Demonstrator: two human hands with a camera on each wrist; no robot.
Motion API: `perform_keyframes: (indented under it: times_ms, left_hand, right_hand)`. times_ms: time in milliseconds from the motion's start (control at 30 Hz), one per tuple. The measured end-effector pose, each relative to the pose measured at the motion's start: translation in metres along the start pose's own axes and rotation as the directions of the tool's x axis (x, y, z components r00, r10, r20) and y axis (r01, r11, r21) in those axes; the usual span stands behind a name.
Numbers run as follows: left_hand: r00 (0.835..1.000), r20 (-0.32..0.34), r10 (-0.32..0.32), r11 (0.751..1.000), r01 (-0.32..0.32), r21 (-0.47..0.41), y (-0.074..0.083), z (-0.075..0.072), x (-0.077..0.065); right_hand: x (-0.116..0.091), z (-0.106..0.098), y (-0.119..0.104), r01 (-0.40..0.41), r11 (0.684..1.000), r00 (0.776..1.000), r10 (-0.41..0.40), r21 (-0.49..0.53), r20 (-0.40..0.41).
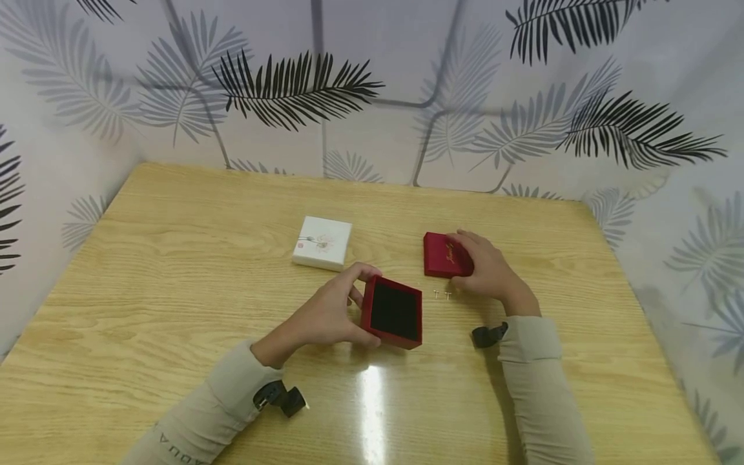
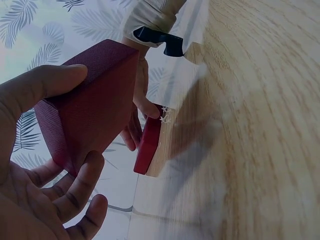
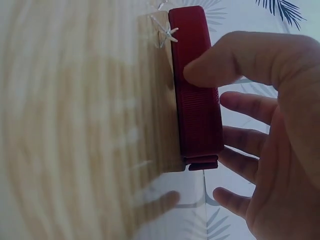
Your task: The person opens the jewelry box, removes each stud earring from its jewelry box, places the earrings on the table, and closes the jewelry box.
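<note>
Red outside and lined with a black pad (image 1: 395,312), the box (image 2: 100,107) is sitting tilted at the centre of the head view, and it appears to be clear of the counter (image 1: 174,284). You're grasping it between thumb and fingers of your left hand (image 1: 328,313). Right of centre, your right hand (image 1: 488,268) is spanning the lettered red piece (image 1: 438,255), fingers bent around its edges — how firmly, you can't tell from here. Two small star-shaped pieces (image 3: 168,34) are lying just beside its near edge, and a white box (image 1: 321,244) is resting left of centre.

You seem to be at a handling step, steadying box and red piece at once. The next move is probably calling for a level box and a careful right hand — those tiny pieces could easily get knocked.
</note>
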State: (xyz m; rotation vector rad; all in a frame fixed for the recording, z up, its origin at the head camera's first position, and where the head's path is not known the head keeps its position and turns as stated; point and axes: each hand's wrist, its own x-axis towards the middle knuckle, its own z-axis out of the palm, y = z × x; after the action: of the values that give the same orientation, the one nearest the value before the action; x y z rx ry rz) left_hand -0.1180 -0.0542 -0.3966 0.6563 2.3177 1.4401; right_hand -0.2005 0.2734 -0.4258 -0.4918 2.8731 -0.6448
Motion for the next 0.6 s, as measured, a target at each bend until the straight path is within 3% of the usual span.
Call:
perform_keyframes:
  times_ms: [367,600]
  left_hand:
    - [1.0,-0.01,-0.009,1.0,0.009,-0.015,0.0,0.001,0.0]
    - [1.0,-0.024,-0.016,1.0,0.015,-0.023,-0.001,0.001,0.001]
  right_hand:
    - [-0.005,-0.009,0.0,0.012,1.0,0.996,-0.012,-0.001,-0.09]
    - [-0.013,-0.022,-0.012,0.024,0.997,0.99,-0.013,0.079,-0.142]
